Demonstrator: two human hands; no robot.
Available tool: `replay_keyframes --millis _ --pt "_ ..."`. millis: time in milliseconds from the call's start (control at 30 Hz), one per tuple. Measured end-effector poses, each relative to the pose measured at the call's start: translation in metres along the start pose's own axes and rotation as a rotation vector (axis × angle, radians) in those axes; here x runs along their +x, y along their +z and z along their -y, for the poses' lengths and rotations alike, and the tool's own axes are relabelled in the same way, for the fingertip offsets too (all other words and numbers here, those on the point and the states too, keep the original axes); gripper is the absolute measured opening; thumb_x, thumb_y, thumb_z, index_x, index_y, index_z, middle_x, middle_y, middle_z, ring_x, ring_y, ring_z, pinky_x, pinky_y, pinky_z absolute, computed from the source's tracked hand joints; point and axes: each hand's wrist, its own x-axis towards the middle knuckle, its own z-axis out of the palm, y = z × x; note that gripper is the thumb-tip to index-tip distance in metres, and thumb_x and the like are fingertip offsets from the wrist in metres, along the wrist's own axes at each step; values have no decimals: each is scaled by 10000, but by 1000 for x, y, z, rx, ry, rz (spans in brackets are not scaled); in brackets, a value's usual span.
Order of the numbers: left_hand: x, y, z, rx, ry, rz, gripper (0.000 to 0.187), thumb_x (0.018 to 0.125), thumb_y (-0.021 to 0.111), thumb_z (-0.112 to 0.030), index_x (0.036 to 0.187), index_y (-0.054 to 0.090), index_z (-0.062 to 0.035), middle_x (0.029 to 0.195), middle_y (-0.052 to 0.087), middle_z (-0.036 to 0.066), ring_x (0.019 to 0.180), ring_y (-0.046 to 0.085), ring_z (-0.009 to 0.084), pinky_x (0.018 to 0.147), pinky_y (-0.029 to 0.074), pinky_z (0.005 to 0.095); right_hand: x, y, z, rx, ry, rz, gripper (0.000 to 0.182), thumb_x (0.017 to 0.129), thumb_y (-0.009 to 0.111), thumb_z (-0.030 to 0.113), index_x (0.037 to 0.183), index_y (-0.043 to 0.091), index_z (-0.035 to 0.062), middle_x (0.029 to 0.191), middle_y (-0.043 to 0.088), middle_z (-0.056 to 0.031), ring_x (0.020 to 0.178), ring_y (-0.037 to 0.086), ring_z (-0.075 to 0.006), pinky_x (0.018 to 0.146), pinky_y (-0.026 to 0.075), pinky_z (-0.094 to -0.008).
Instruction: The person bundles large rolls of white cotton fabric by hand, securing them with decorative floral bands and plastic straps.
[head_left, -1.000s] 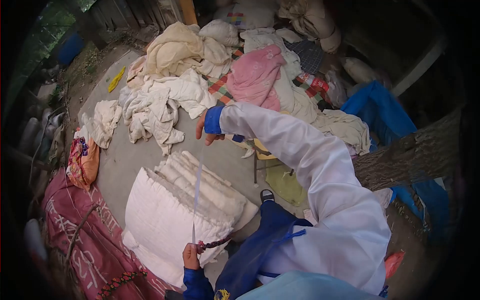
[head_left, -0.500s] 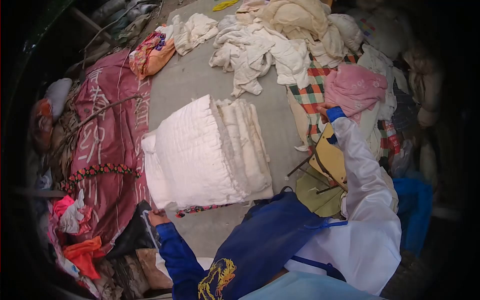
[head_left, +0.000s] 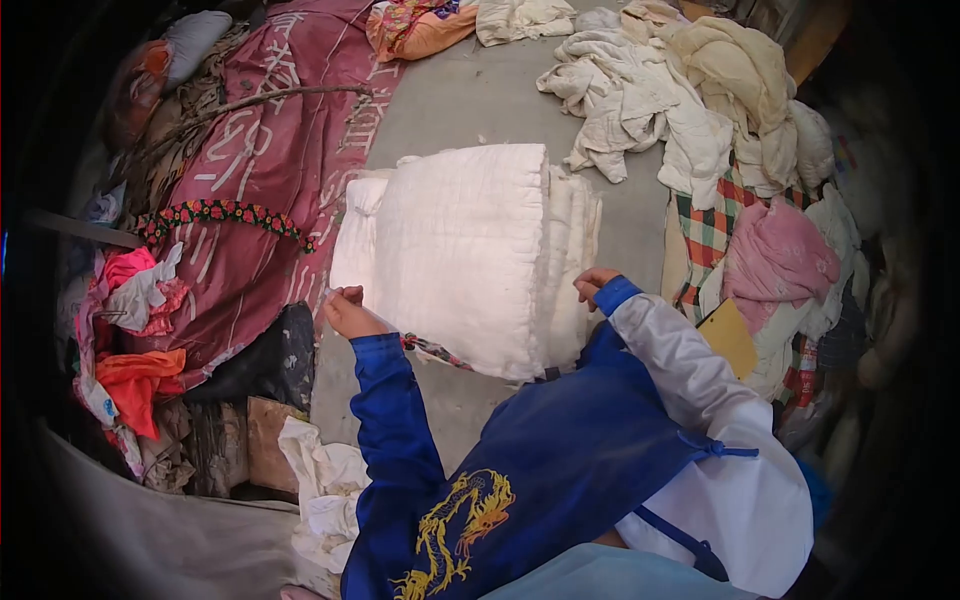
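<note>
A thick stack of folded white quilted cloth (head_left: 460, 250) lies on the grey surface in front of me. My left hand (head_left: 352, 313) is at the stack's lower left corner, its fingers pinched together around something small and pale that I cannot make out. My right hand (head_left: 598, 285) is beside the stack's right edge, fingers loosely bent and apart, with nothing visible in them. A strip of flowered cloth (head_left: 435, 350) shows under the stack's front edge.
Crumpled cream cloths (head_left: 640, 100) lie at the back right, near a pink cloth (head_left: 780, 255) and a checked cloth (head_left: 708, 225). A yellow board (head_left: 730, 338) is right of my right sleeve. Dark red sheeting (head_left: 270, 130) with a stick on it covers the left.
The view has shifted, and the stack appears turned straighter. My right hand has left the pink cloth's side and come to the stack. My left hand has risen along its left side.
</note>
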Motion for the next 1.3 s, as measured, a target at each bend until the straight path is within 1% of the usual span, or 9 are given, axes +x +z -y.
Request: replay_keyframes --millis 100,267,400,433,600,733,933,1067,1300 --pt "-12 55 -18 83 62 92 224 1003 408 -196 885 497 -27 739 600 78 693 588 160 707 501 283 50 73 36 -135 -72 307 296 912 597 234 1121 623 25 837 668 -84 613 630 -145 592 515 -291" --pt "-47 143 -19 274 47 289 260 1014 409 -212 900 514 -4 823 641 90 793 610 158 817 492 317 134 120 71 -72 -175 665 626 884 631 247 1415 365 51 1384 451 -143 712 669 -212 702 536 -339" --pt "-53 239 -26 802 661 440 184 960 498 -140 887 579 8 1308 518 251 1188 514 342 993 395 410 206 102 95 -71 -66 1013 581 896 632 251 1393 400 58 1035 674 -138 728 675 -207 699 541 -334" --pt "-54 258 -19 859 553 536 170 944 518 -132 882 593 7 1347 476 257 1221 479 362 1007 379 418 219 95 95 99 -95 1085 454 942 566 301 1300 499 28 870 702 -118 727 677 -202 687 543 -331" --pt "-42 328 27 982 216 724 139 894 584 -116 872 650 4 1406 418 263 1273 429 390 1026 355 428 312 40 116 133 139 1165 427 974 486 349 1212 557 3 916 698 -124 749 677 -203 685 543 -324" --pt "-93 320 80 858 -106 -25 281 917 590 -157 1150 563 -2 1307 525 209 1185 528 271 977 411 371 367 24 61 315 341 1050 500 1004 360 393 1138 602 -23 1068 670 -128 869 664 -207 696 542 -309" --pt "-263 217 171 694 -1103 -345 594 837 707 -313 1261 444 10 1176 582 156 1008 608 215 822 510 331 429 -11 92 312 440 903 471 999 401 416 1079 604 -2 1100 651 -141 841 651 -181 693 528 -284" --pt "-270 264 206 1274 -593 136 778 775 746 -342 1369 360 -20 1342 445 244 1224 467 390 1008 405 439 441 16 111 179 361 1054 471 1000 409 402 1113 602 -12 1115 648 -143 867 652 -180 717 530 -301" --pt "-192 300 255 1599 -471 580 1065 701 771 -413 1508 135 -132 1534 113 243 1432 88 385 1104 88 622 419 49 160 56 295 1082 477 1008 390 375 1164 584 -32 1140 633 -142 919 656 -198 742 537 -310"
